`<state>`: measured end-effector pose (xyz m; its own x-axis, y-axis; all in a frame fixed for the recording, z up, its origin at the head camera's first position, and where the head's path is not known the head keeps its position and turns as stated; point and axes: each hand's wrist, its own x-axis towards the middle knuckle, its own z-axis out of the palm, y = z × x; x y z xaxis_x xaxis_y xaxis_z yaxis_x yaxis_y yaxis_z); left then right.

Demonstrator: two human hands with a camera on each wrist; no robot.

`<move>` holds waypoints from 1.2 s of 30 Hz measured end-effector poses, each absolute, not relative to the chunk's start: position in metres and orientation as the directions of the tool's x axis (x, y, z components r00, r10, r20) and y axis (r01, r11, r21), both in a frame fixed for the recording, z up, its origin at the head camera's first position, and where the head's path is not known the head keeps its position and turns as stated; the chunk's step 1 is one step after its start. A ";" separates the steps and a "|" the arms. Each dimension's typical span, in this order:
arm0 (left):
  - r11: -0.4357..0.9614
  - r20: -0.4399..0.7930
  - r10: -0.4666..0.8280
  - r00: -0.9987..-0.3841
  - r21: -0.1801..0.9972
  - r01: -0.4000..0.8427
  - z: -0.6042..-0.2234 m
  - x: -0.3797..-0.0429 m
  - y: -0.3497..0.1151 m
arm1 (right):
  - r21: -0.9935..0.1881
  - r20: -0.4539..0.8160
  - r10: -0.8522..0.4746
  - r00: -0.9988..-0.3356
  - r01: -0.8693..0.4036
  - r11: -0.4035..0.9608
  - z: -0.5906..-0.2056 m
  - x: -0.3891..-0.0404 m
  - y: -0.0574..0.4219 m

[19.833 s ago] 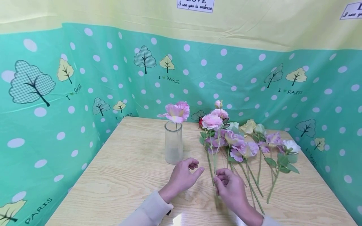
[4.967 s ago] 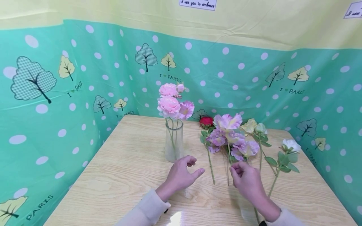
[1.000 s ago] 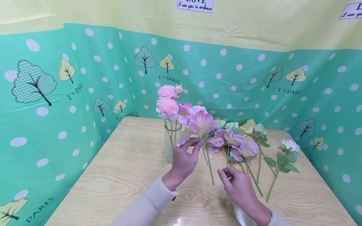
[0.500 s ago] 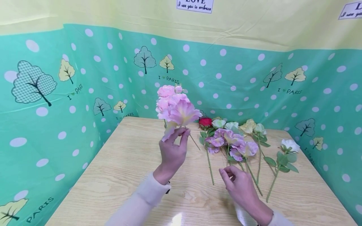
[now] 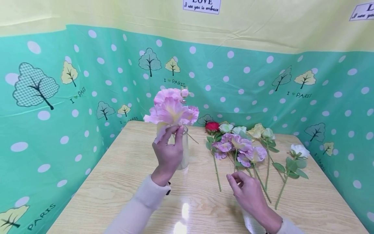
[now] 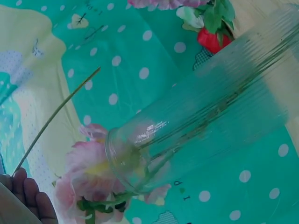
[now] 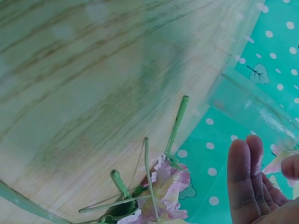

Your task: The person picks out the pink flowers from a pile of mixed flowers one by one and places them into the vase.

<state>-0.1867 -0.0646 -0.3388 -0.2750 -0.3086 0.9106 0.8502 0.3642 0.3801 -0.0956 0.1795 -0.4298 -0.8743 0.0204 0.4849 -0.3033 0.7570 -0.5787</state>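
My left hand (image 5: 168, 152) pinches a ruffled lilac artificial flower (image 5: 169, 112) just below its bloom, in front of and slightly left of the glass vase (image 5: 184, 156). Its thin stem (image 6: 58, 112) sticks out sideways, outside the vase in the left wrist view. Pink flowers (image 6: 93, 175) stand in the vase, their stems visible through the clear wall. In the head view the held bloom and my left hand partly hide them and the rim. My right hand (image 5: 248, 191) hovers near the table with loosely bent fingers, thumb apart and nothing held.
Right of the vase lie several flowers: a red rose (image 5: 212, 126), lilac blooms (image 5: 254, 154), pale green and cream roses (image 5: 257, 130), and a white rose (image 5: 300, 150) with leaves. Their stems point toward the front of the wooden table (image 5: 117, 182). A patterned cloth (image 5: 248, 81) hangs behind.
Pink flowers have joined the vase since the oldest frame. The lilac flower, in my right hand five seconds ago, is now in my left, which has moved up and left past the vase.
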 end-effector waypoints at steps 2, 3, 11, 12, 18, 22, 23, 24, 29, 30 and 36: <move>0.373 0.908 -0.322 -0.268 0.382 0.846 -0.337 -0.188 -0.067 | -0.576 0.490 0.018 -0.872 -0.308 0.757 -0.430 -0.096 0.180; 0.379 0.907 -0.329 -0.264 0.382 0.843 -0.336 -0.188 -0.068 | -0.576 0.491 0.018 -0.871 -0.309 0.757 -0.430 -0.096 0.180; 0.388 0.899 -0.386 -0.206 0.360 0.848 -0.316 -0.178 -0.071 | -0.567 0.491 0.026 -0.871 -0.297 0.768 -0.431 -0.097 0.182; 0.395 0.900 -0.392 -0.193 0.354 0.848 -0.314 -0.178 -0.071 | -0.567 0.490 0.026 -0.871 -0.296 0.769 -0.431 -0.097 0.183; 0.421 0.893 -0.423 -0.156 0.346 0.839 -0.321 -0.191 -0.080 | -0.569 0.490 0.026 -0.871 -0.298 0.767 -0.432 -0.097 0.183; 0.416 0.886 -0.444 -0.137 0.339 0.844 -0.319 -0.192 -0.084 | -0.566 0.492 0.025 -0.870 -0.298 0.769 -0.432 -0.097 0.183; 0.414 0.885 -0.446 -0.132 0.335 0.847 -0.319 -0.192 -0.085 | -0.565 0.492 0.026 -0.870 -0.297 0.769 -0.432 -0.097 0.183; 0.415 0.885 -0.447 -0.128 0.332 0.847 -0.319 -0.192 -0.086 | -0.565 0.492 0.027 -0.870 -0.297 0.770 -0.432 -0.097 0.183; 0.446 0.885 -0.446 -0.135 0.350 0.824 -0.327 -0.197 -0.090 | -0.569 0.489 0.032 -0.871 -0.291 0.769 -0.432 -0.097 0.184; 0.456 0.884 -0.446 -0.139 0.359 0.814 -0.329 -0.198 -0.090 | -0.569 0.490 0.032 -0.871 -0.292 0.768 -0.432 -0.097 0.184; 0.437 0.882 -0.410 -0.233 0.415 0.798 -0.353 -0.212 -0.092 | -0.570 0.500 0.028 -0.865 -0.305 0.763 -0.432 -0.097 0.184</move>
<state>-0.2116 -0.0925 -0.3533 -0.2331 -0.4105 0.8816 0.7982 0.4371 0.4146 -0.0970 0.1838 -0.4324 -0.8654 0.0285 0.5002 -0.3046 0.7627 -0.5705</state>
